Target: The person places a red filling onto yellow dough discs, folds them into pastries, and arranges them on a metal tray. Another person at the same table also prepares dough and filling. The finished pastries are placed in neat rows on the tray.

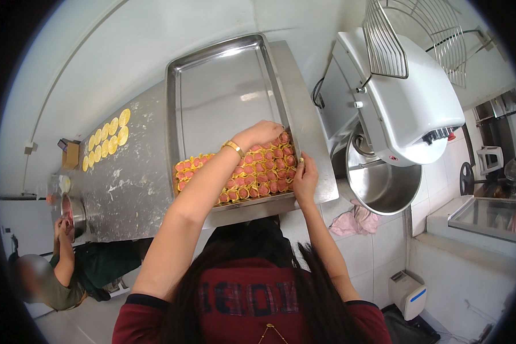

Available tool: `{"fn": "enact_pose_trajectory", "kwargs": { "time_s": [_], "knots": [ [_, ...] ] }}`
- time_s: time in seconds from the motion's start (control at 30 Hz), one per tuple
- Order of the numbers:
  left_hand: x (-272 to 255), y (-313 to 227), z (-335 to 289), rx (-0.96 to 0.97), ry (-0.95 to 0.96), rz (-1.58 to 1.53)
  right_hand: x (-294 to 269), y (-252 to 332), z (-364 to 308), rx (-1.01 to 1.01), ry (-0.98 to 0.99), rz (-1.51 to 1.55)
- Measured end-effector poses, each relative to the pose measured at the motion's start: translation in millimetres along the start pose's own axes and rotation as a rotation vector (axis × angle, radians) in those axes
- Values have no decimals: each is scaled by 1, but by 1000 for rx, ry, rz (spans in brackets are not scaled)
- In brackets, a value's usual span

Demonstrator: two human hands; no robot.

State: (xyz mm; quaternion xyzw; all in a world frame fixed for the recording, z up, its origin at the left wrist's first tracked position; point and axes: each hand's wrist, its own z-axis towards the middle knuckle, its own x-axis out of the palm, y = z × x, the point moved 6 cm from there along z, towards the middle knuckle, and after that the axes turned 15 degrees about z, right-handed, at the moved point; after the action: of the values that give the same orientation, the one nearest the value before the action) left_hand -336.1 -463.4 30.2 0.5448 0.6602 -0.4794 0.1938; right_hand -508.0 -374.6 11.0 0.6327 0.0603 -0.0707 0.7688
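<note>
A large metal tray [226,86] lies before me, its near part packed with rows of open-topped dumplings [262,178] of pink filling in yellow wrappers. My left hand [262,133], a gold band at its wrist, reaches across the tray to the far right end of the rows. Its fingers are bent together beside the last dumpling [284,138]; what they pinch, if anything, is hidden. At the tray's right side, my right hand [305,180] holds the rim near the front corner, thumb against the edge.
Flat yellow wrappers [105,140] lie on the floury steel table [132,183] at left. Beyond them a co-worker's hands [62,227] are at a metal bowl [76,215]. A white mixer [401,97] with a steel bowl [384,183] stands right, near a pink cloth [355,221].
</note>
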Motion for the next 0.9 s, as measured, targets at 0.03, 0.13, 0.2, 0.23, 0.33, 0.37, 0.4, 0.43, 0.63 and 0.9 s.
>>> {"fn": "enact_pose_trajectory", "kwargs": {
  "time_s": [0.03,0.13,0.2,0.23,0.33,0.37,0.4,0.43,0.63,0.9],
  "knots": [
    [2,2,1,-65,52,-57,0,1,0,-6,-4,14],
    [-4,-3,-1,56,-7,23,0,1,1,5,-8,25],
    [-6,-4,-3,135,-8,61,0,2,1,7,-16,19],
    [-6,-5,-4,175,-9,100,0,3,1,0,-22,28],
    [-4,-2,-5,178,35,63,0,3,2,16,-15,26],
    [-3,-1,-5,166,45,32,0,3,2,19,-11,15],
    [-2,0,-5,161,45,15,0,4,2,13,-9,12],
    [-2,0,-6,162,41,8,0,5,3,-12,-9,20],
    [-4,-2,-14,10,-20,-175,1,5,4,-2,0,35],
    [-8,-17,-25,129,-32,-15,1,2,3,12,32,42]
  ]
}}
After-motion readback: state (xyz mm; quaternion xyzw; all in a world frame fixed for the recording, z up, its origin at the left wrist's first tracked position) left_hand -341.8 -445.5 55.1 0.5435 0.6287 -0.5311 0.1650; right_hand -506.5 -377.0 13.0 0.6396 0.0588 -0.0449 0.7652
